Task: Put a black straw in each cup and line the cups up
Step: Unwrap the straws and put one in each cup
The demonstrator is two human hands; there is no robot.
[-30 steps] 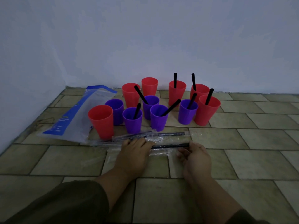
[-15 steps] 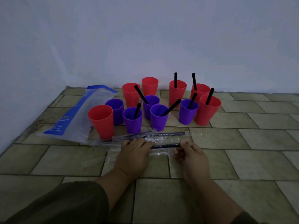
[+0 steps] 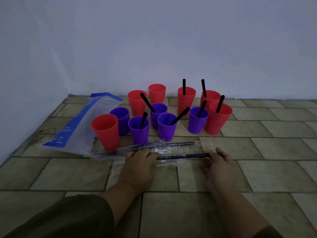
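Note:
Several red and purple cups stand in a loose cluster on the tiled floor. Most hold a black straw; the front-left red cup (image 3: 106,131), the purple cup behind it (image 3: 121,120) and two back red cups (image 3: 157,93) show none. A black straw (image 3: 183,156) lies in front of the cups, half out of its clear wrapper (image 3: 164,162). My right hand (image 3: 217,164) pinches the straw's right end. My left hand (image 3: 139,164) presses down on the wrapper end. Another wrapped straw (image 3: 173,144) lies just behind.
A clear plastic bag with a blue stripe (image 3: 82,127) lies left of the cups. More wrapped straws and loose wrappers (image 3: 106,153) lie under and left of my left hand. White walls close the back and left; bare tiles extend right.
My right hand has slid to the right along the floor, drawing the black straw further out of its wrapper. My left hand has stayed in place on the wrapper.

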